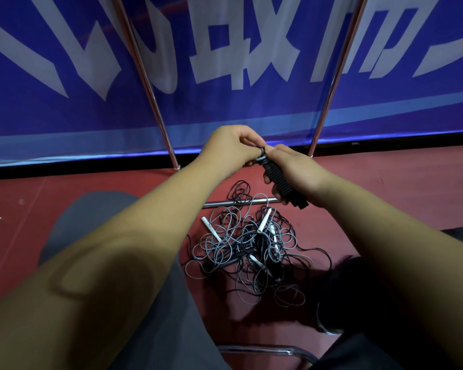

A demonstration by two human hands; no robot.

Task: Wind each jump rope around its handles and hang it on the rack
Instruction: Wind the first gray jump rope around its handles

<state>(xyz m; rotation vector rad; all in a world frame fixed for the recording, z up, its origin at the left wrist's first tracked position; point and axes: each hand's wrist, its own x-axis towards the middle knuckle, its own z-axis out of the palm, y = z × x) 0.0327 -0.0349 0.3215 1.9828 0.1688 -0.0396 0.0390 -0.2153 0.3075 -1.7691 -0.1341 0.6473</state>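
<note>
A black jump rope (278, 180), wound in close turns around its paired handles, was found held in the air ahead of the person's knees. It was gripped lengthwise by the right hand (294, 172), fingers curled beneath it, evidently so that the coils were kept from slackening. The bundle's upper end was pinched by the left hand (229, 149) between thumb and fingertips; it was judged that the last turn was being tucked or secured there, though the rope's end itself was hidden by the fingers. Below the bundle, a tangle of loose ropes (251, 249), grey and black with white handles (263, 222) protruding, was noted on the red floor (385, 182); these were judged to be awaiting winding. Just below the bundle a base bar (214, 204) of the rack was seen at floor level; two chrome uprights (145, 73) were observed behind the bundle, one to either side, against a blue banner (225, 108). No wound rope was seen hung on the visible parts.
</note>
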